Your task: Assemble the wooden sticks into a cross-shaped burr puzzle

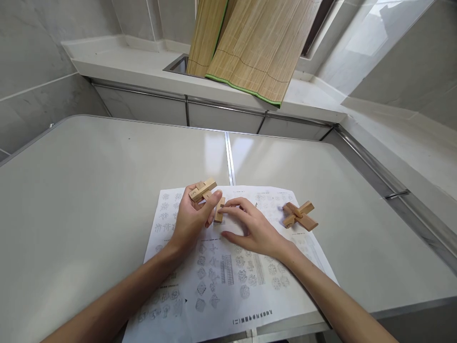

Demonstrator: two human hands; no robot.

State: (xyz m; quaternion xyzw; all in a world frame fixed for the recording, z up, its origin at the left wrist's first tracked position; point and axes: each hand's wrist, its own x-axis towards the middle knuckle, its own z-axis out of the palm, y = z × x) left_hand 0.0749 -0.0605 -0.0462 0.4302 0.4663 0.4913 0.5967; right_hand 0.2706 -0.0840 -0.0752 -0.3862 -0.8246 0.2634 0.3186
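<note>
Left hand (191,221) gripping joined wooden pieces (202,189) at its fingertips, above the printed sheet's (228,281) top edge. Right hand (250,228), at three o'clock, pinching a short wooden block (219,210). Assembled wooden cross (300,216) further toward three o'clock, lying apart on the sheet.

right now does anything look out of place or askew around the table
One thing: the bamboo mats behind the table lean tilted over the counter, one end down in the sink, a corner hanging past the edge. The instruction sheet lies flat; the wooden pieces in the left hand and right hand and the assembled puzzle look undamaged.
</note>
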